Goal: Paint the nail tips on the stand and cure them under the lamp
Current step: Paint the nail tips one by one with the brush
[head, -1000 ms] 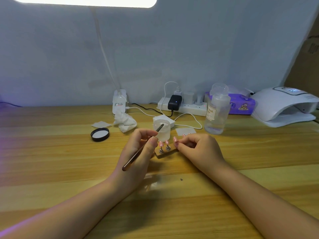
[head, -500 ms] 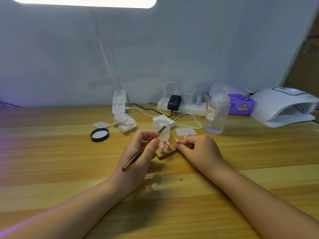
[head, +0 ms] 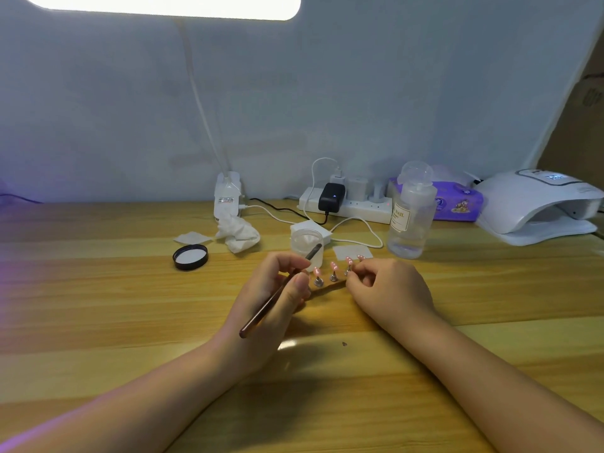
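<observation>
A wooden desk (head: 98, 305) fills the lower half of the frame, with a pale wall behind it and a bright light panel (head: 163, 4) along the top edge. At the right edge sits the white curing lamp (head: 536, 204), its opening facing left, well apart from the work. Left of it lie a purple tissue pack (head: 457, 204) and a white power strip (head: 346, 204) against the wall. A clear bottle (head: 411, 214) stands in front of the tissue pack.

Both forearms reach in from the bottom corners toward the frame's centre. The left hand (head: 271, 295) grips a dark brush (head: 277, 292) between thumb and curled fingers, its tip pointing up and right across a small clear jar (head: 307, 243). The right hand (head: 389, 289) has its fingers curled, pinching the right end of the stand (head: 327, 286), a small brown strip lying on the desk between the two hands. Pink nail tips (head: 333, 266) stand on little metal posts along it.

Further left lie a crumpled wipe (head: 238, 233), a black lid (head: 190, 256) and a flat white pad (head: 192, 238).
</observation>
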